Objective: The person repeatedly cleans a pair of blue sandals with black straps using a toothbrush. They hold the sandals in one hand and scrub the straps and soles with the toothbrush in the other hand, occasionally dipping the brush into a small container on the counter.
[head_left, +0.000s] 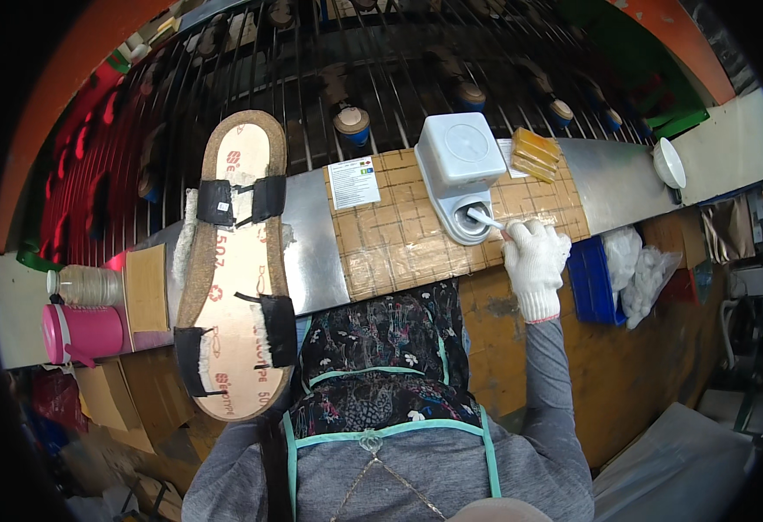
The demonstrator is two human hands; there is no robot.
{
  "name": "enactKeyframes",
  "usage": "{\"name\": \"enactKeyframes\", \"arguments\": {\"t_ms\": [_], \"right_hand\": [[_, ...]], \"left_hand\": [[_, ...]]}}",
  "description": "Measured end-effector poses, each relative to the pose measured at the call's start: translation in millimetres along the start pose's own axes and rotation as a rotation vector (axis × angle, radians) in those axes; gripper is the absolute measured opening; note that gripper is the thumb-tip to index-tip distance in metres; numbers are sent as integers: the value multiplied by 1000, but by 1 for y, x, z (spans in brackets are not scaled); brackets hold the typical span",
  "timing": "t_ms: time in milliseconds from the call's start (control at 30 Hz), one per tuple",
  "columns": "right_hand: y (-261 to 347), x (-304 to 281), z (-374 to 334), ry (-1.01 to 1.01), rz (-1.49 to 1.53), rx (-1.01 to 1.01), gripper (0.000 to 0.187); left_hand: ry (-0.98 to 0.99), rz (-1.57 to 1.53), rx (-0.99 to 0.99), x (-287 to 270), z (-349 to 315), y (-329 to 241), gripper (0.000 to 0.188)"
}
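Observation:
Held up close in front of me on the left is a sandal (pixel 247 261), its pale underside facing me, rimmed in cork-brown with black strap ends folded over it. Off-white knit at its left edge looks like part of my gloved left hand (pixel 183 237); the sandal hides the rest. My right hand (pixel 535 259), in a white knit glove, is closed on a thin white-handled brush (pixel 484 218). The brush's far end dips into the round mouth of a grey glue pot (pixel 461 157); its bristles are hidden.
The pot stands on a taped cardboard sheet (pixel 381 252) over a metal ledge (pixel 316 261). Amber blocks (pixel 535 155) and a white bowl (pixel 669 163) lie to the right, a blue bin (pixel 597 280) below them. Beyond is a rack of rods (pixel 390 83) carrying shoe forms. A pink jug (pixel 86 332) sits left.

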State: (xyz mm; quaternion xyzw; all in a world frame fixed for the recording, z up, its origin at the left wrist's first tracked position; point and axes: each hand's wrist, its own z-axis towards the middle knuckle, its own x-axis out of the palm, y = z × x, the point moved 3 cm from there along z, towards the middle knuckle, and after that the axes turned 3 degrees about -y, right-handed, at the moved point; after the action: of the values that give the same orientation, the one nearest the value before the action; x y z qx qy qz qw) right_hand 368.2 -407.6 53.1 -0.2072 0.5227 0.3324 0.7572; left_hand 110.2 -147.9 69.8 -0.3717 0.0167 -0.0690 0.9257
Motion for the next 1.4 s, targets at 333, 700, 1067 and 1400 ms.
{"name": "enactKeyframes", "arguments": {"t_ms": [333,700,1067,1400], "right_hand": [[-41,41,-24,346,1142,614,26],[51,-35,24,-319,533,9,16],[150,-40,33,-25,1203,77,22],[151,-45,74,-368,696,-91,19]], "left_hand": [[28,3,271,9,-14,28,45],[175,40,469,41,-2,23,39],[251,210,554,23,14,12,31],[259,224,557,16,26,0,37]]}}
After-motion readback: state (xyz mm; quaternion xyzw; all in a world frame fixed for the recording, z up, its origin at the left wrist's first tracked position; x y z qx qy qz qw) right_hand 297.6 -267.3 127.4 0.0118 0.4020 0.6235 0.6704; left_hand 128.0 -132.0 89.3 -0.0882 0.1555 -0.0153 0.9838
